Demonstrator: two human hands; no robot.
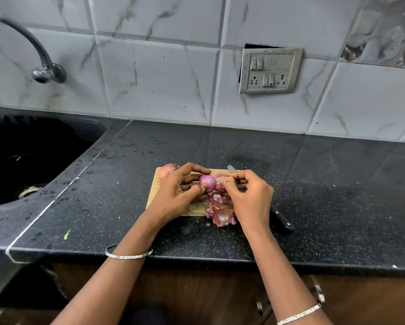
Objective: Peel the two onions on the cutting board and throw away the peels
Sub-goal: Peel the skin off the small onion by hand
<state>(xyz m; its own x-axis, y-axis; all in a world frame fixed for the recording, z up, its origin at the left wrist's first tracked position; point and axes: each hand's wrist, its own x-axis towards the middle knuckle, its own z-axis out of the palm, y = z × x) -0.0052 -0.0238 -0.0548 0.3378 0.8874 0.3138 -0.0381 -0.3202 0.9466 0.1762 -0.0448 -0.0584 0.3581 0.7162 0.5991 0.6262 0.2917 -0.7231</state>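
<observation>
Red onion (208,182), stripped almost to glossy purple, held just above the wooden cutting board (154,194). The left hand (175,195) has its grip curled round the bulb, and the right hand (248,195) pinches a strip of skin (221,176) beside it. This bulb looks nearly done. The next move likely calls for tearing that strip free, then taking the unpeeled onion (167,171) at the board's far left corner. Loose peels (221,214) spill over the near edge onto the worktop (325,184). A knife (282,221) lies under the right wrist, with open room rightward.
</observation>
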